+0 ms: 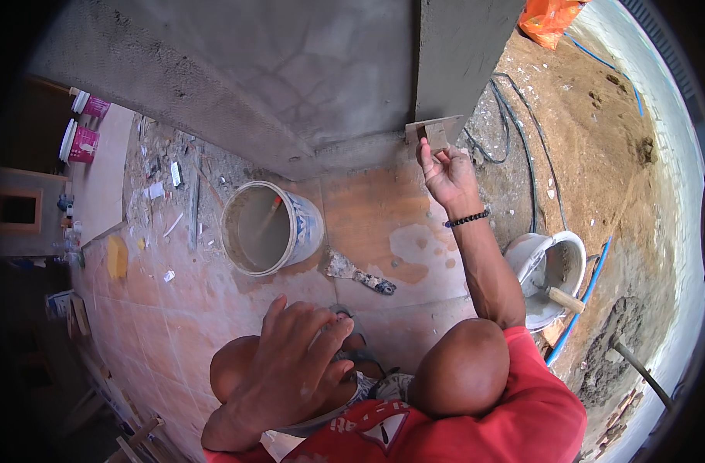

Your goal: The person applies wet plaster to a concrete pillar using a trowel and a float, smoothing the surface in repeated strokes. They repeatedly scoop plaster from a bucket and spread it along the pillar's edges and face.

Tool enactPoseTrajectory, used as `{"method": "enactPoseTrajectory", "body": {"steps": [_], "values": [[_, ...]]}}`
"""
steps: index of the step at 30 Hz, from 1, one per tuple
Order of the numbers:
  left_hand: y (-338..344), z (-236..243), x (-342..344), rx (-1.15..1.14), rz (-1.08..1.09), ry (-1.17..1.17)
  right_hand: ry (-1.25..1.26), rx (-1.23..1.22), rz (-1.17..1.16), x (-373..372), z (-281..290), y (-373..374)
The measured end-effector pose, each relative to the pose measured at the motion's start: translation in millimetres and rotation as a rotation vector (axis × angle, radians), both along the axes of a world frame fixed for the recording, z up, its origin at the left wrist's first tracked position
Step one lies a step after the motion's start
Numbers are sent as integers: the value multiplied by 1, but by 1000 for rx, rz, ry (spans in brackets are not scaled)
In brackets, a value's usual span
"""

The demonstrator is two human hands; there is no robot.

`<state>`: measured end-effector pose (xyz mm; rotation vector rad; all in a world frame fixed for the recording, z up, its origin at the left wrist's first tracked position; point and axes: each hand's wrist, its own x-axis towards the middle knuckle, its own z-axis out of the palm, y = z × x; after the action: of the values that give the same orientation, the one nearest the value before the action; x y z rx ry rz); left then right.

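Float (436, 136) at the foot of the wall (462, 58) looks light and stiff, best held by its block, where the right hand (450, 174) grips it, while the left hand (300, 351) hangs empty, fingers loosely spread.

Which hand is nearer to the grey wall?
Right. The right hand holds a flat tool at the grey wall; the left hand is farther back, by the left knee.

Gry wall (352, 69), tan-gry float (437, 135); wht/blue bucket (304, 224); red shirt (515, 401).
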<state>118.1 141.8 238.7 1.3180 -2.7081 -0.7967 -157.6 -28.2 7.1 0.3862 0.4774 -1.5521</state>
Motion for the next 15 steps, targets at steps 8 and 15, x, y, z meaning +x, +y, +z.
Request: {"method": "enactPoseTrajectory", "body": {"steps": [8,15], "values": [[3,2,10,45,18,17,148,-108,-133,-23,75,79],[-4,4,1,13,14,-11,43,26,104,-43,-114,78]]}}
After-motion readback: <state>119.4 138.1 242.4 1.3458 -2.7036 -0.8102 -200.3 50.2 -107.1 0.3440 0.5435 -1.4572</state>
